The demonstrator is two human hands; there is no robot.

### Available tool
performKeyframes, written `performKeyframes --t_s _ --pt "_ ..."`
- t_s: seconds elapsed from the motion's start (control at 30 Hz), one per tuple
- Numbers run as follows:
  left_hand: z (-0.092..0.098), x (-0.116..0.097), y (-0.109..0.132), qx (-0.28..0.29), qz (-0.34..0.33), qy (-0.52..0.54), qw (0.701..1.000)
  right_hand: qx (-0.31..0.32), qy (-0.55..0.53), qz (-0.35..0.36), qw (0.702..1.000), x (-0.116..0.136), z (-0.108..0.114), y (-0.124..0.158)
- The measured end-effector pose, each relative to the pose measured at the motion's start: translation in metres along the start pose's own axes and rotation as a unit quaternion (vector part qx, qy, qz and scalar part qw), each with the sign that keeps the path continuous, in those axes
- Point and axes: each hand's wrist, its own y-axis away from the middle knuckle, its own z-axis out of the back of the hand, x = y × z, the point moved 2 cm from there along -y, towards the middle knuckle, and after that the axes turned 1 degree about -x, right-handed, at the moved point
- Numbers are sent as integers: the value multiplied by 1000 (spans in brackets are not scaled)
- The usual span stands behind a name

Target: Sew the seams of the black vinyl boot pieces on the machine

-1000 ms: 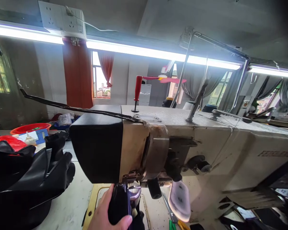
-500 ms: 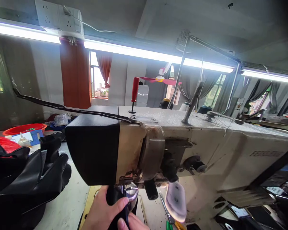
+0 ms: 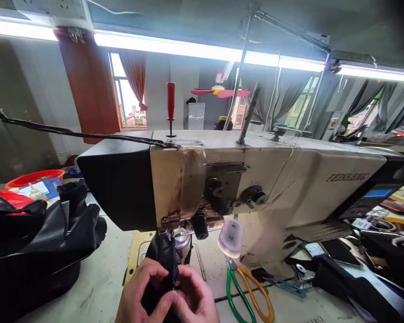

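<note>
Both of my hands meet at the front of a sewing machine [image 3: 276,175], just below its needle area. A piece of black leather-like material [image 3: 162,251] stands folded up under the machine head. My left hand [image 3: 139,291] pinches its edge from the left. From the right, my right hand [image 3: 197,294] pinches the same edge, thumb beside the left thumb. The material's upper end reaches the presser foot area, partly hidden behind its folds. Scissors [image 3: 247,291] with one green and one orange handle lie right of my right hand.
More black leather-like material [image 3: 50,255] is heaped on the left of the table. Behind it sits a red basin [image 3: 37,178]. A lit lamp [image 3: 231,237] hangs under the machine arm. A phone [image 3: 341,251] and assorted items lie at right. A red-handled screwdriver [image 3: 170,105] stands on top.
The view has tilted downward and shows more of the table and scissors. My right hand has come up into fuller view, and both hands now pinch the material's edge together.
</note>
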Motion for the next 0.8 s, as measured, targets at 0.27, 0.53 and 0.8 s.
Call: performKeyframes --t_s 0.27,0.53,0.8 --pt "8 -1 1 -16 -59 -20 998 -24 224 142 964 32 -9 -8" --pt "-1 -6 9 -80 -100 -152 980 43 338 161 926 60 -8 -14" --pt "-5 -24 8 -143 -252 -356 889 -50 27 -98 994 30 -16 1"
